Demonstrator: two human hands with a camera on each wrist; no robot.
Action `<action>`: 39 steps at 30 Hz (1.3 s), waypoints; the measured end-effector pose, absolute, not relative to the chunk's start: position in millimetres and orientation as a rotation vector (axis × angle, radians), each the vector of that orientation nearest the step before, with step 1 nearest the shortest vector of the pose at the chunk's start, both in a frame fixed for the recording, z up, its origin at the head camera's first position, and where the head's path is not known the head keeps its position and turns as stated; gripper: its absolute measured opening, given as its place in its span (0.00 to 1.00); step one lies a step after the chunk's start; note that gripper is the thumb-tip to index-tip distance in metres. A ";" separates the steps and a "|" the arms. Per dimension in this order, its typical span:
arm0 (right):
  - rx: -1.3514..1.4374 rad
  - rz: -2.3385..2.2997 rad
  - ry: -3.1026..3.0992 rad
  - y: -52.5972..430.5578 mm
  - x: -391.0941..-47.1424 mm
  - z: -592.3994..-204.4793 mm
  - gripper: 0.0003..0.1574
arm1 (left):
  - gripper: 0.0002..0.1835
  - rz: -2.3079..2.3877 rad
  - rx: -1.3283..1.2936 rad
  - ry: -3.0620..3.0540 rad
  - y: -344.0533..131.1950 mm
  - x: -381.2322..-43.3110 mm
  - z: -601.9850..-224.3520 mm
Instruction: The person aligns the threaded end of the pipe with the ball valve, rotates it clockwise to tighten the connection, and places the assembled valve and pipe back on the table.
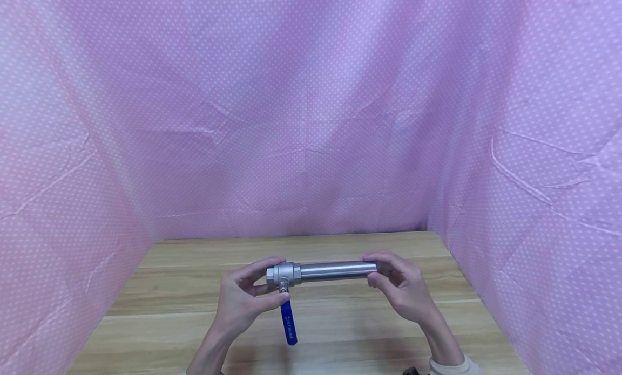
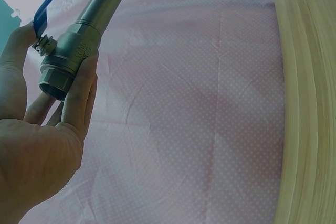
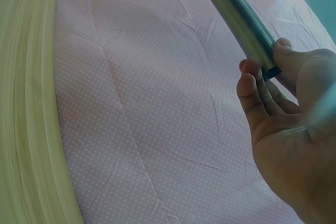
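Observation:
A silver ball valve (image 1: 286, 274) with a blue lever handle (image 1: 289, 322) is joined to a straight metal pipe (image 1: 335, 270). Both are held level above the table. My left hand (image 1: 241, 298) grips the valve body, its thumb by the base of the lever, which points down toward me. At the pipe's far right end, my right hand (image 1: 400, 288) pinches it between thumb and fingers. The left wrist view shows the valve's open hexagonal end (image 2: 56, 82) facing the palm. In the right wrist view the pipe's free end (image 3: 271, 73) sits between the fingertips.
Below the hands lies a wood-grain table (image 1: 160, 310). Pink cloth (image 1: 301, 121) with white dots hangs at the back and along both sides of it. A small dark object (image 1: 411, 370) shows at the right sleeve (image 1: 454, 366).

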State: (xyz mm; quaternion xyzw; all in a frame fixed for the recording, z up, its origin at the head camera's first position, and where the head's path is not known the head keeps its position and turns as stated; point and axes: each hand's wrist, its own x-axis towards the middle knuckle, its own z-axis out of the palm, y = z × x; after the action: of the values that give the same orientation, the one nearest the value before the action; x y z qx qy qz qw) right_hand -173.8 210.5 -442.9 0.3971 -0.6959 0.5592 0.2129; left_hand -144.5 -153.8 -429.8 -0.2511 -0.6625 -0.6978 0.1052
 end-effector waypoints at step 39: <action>1.117 1.559 -1.937 211.4 -174.0 -443.3 0.30 | 0.35 -2.066 -0.725 -1.955 -153.8 -143.1 -430.3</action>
State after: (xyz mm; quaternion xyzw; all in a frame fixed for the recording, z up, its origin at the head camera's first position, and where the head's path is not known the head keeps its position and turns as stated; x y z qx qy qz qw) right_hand -174.0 211.4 -443.3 0.4008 -0.6953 0.5597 0.2064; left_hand -143.1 -153.8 -430.3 -0.2458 -0.6625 -0.7001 0.1032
